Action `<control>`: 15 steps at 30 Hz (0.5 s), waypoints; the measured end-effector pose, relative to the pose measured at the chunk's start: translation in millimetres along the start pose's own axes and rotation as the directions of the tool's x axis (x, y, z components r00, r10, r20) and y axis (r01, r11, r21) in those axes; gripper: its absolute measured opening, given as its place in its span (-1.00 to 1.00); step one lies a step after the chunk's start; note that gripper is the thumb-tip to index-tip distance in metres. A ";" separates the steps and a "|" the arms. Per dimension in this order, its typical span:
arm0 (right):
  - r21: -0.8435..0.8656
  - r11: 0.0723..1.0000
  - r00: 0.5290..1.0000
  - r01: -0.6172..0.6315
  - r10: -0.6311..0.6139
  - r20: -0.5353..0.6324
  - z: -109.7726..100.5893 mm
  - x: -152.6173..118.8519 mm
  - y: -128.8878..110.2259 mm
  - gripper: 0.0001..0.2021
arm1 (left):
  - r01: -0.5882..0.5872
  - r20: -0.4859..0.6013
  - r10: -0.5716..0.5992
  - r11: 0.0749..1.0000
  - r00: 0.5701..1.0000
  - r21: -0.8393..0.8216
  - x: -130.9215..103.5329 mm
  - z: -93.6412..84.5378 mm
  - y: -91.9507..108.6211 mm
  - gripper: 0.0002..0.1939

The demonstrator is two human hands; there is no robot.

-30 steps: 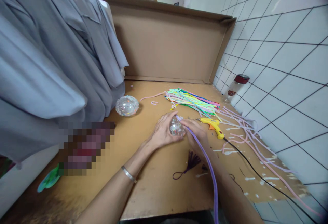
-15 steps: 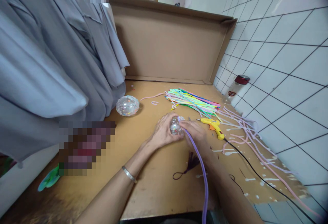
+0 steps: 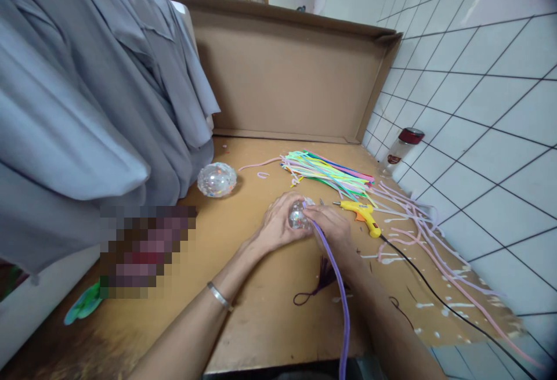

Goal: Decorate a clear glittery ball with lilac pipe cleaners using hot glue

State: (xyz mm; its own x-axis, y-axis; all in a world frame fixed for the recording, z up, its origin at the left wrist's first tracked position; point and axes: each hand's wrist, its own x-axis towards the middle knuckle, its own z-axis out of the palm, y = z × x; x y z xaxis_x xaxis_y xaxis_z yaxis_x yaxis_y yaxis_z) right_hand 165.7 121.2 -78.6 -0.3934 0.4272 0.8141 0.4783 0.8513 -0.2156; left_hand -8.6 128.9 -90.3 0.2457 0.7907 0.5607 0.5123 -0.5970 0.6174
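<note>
A small clear faceted ball (image 3: 298,216) is at the middle of the wooden table, with my left hand (image 3: 277,221) wrapped round its left side. My right hand (image 3: 331,226) pinches a purple pipe cleaner (image 3: 338,272) against the ball's upper right. The strand's long free part hangs down over my right forearm toward the front edge. Its tip is partly hidden by my right fingers. A dark purple tassel (image 3: 322,281) with a loop lies below my hands, partly behind the strand and forearm.
A larger clear faceted bowl-like piece (image 3: 217,180) sits left. Behind my hands lie coloured pipe cleaners (image 3: 328,172). A yellow glue gun (image 3: 362,214) with a black cord lies right, near a red-lidded jar (image 3: 401,149). Cardboard (image 3: 287,72) stands behind; grey cloth (image 3: 108,107) hangs left.
The hanging part of the purple pipe cleaner has shifted slightly left. My right hand has moved very little, and my left hand keeps its hold on the ball.
</note>
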 end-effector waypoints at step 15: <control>-0.007 1.000 1.000 0.012 -0.011 0.024 -0.5 0.3 0.9 -0.77 | -0.044 0.017 0.044 0.999 0.999 0.013 0.1 1.3 -3.2 -0.41</control>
State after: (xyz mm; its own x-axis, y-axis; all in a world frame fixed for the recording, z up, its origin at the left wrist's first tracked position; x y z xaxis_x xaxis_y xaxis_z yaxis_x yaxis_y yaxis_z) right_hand 166.4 122.0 -78.3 -0.4176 0.4246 0.8033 0.4790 0.8541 -0.2025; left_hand -9.1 131.1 -92.9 0.2818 0.7657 0.5782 0.5113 -0.6297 0.5848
